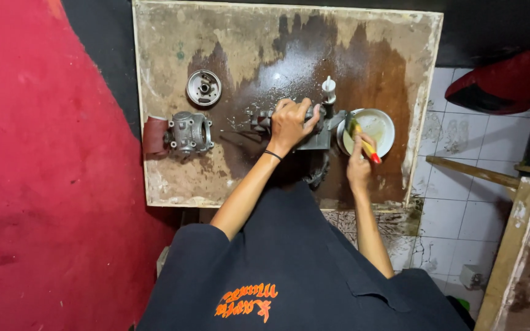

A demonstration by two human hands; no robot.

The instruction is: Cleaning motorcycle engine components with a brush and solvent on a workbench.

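Grey metal engine part [314, 132] is steadied on stained board [173, 178], left hand [291, 122] fingers clamped over it; right hand [358, 168] fingers are closed round yellow-red brush [363, 142], dipped into white bowl [384, 125].

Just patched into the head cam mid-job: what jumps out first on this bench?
At the middle of the stained wet board, the left hand clamps a grey metal engine part, while the right hand dips a yellow-handled brush into a white bowl just to its right. Further left sit a metal housing and a round metal cover; red floor fills the left side.
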